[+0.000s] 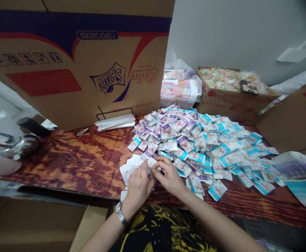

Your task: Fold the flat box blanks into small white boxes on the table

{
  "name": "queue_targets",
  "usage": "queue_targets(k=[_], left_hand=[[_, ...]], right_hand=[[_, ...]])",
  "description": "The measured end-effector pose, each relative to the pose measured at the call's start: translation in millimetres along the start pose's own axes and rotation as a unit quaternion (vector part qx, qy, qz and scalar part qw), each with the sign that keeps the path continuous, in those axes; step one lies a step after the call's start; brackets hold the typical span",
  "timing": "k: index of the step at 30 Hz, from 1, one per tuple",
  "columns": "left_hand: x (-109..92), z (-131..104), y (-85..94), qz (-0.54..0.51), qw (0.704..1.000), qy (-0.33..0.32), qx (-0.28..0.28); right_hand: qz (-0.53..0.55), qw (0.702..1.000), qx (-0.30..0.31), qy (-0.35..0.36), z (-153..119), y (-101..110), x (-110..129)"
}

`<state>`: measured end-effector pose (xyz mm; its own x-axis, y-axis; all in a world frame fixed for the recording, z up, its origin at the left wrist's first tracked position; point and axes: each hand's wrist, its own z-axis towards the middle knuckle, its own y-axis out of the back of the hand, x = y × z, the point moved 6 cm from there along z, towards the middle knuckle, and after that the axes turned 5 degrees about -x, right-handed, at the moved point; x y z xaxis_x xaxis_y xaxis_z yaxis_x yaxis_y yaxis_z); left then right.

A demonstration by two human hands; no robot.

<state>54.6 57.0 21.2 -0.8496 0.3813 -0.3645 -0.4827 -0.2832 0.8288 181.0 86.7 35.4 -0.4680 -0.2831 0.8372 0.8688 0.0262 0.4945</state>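
My left hand (pixel 139 182), with a watch on its wrist, is closed on a small white box at the near edge of the table. Close beside it on the right, my right hand (pixel 167 175) pinches at the same spot; its fingertips meet something small that I cannot make out. White cards (pixel 126 170) lie fanned out under and left of my left hand. A big heap of small boxes (pixel 200 140), white with purple or blue ends and a hand print, spreads behind and right of my hands.
A large cardboard carton (pixel 84 80) stands at the back left. Clear plastic sleeves (pixel 115 122) lie before it. Behind the heap is an open box (pixel 226 101) of small wrapped pieces. A metal kettle (pixel 19 145) is far left; flat cards (pixel 297 168) are stacked far right.
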Motion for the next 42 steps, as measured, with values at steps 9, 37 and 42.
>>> queue_targets(k=[9, 37, 42], left_hand=[[-2, 8, 23.1, -0.114, 0.990, 0.007, -0.078], [9, 12, 35.1, -0.121, 0.993, 0.013, 0.001], [53, -10, 67.5, -0.042, 0.998, 0.039, -0.011]], right_hand=[[-0.036, 0.990, -0.008, 0.133, -11, 15, 24], [0.141, 0.985, 0.077, -0.054, 12, 1, 16], [0.305, 0.935, -0.109, -0.146, 54, 36, -10]])
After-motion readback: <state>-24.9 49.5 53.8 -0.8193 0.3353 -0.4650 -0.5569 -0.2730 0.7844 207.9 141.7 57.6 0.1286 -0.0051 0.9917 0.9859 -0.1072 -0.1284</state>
